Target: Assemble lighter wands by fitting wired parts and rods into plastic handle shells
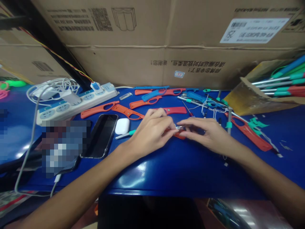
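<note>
My left hand [150,130] and my right hand [205,132] meet at the middle of the blue table [181,168]. Their fingertips pinch a small metal piece [179,127] lying on a red plastic shell part [178,133], which is mostly hidden under the fingers. Both hands have their fingers pressed together on it. A screwdriver with a teal handle [125,135] lies just left of my left hand. Several orange, red and blue plastic handle shells [126,111] lie behind the hands.
A black phone [100,135] and a white earbud case [122,126] lie at the left. A white power strip [76,103] with plugs and cables sits at the back left. Cardboard boxes [152,41] wall the back. An open carton [257,95] of long rods stands at the right.
</note>
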Action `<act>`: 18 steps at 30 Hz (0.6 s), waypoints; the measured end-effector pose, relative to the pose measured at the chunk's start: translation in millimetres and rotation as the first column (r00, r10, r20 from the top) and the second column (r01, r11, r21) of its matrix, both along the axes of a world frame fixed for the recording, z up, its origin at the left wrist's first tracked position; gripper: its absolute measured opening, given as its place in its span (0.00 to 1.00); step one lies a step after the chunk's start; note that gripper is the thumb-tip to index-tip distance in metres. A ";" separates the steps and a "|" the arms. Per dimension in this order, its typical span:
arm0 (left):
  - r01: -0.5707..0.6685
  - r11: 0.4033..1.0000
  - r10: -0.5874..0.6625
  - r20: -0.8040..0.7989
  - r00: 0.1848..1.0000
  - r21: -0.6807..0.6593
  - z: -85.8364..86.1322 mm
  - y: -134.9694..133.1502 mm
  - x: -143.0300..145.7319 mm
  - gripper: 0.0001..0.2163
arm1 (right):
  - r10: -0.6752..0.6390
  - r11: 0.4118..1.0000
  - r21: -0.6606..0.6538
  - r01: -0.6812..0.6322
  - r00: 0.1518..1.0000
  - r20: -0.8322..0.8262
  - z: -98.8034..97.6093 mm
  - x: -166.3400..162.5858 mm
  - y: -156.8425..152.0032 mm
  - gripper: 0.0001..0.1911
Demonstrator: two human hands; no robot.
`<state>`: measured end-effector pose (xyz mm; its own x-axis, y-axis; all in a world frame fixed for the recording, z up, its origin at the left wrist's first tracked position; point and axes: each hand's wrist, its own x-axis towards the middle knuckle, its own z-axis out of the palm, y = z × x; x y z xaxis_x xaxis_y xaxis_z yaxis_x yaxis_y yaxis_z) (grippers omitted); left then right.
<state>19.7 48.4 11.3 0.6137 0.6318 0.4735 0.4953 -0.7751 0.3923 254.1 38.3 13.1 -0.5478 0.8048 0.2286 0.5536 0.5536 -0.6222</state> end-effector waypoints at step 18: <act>0.038 0.996 -0.035 0.033 0.999 -0.085 -0.5 -3.6 2.7 0.06 | 0.064 0.983 0.174 -0.062 0.998 -0.009 -3.8 2.8 1.5 0.08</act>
<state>22.4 44.8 10.8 0.6224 0.6487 0.4380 0.4538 -0.7550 0.4733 256.9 39.9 9.3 -0.5917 0.7161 0.3701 0.5056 0.6873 -0.5215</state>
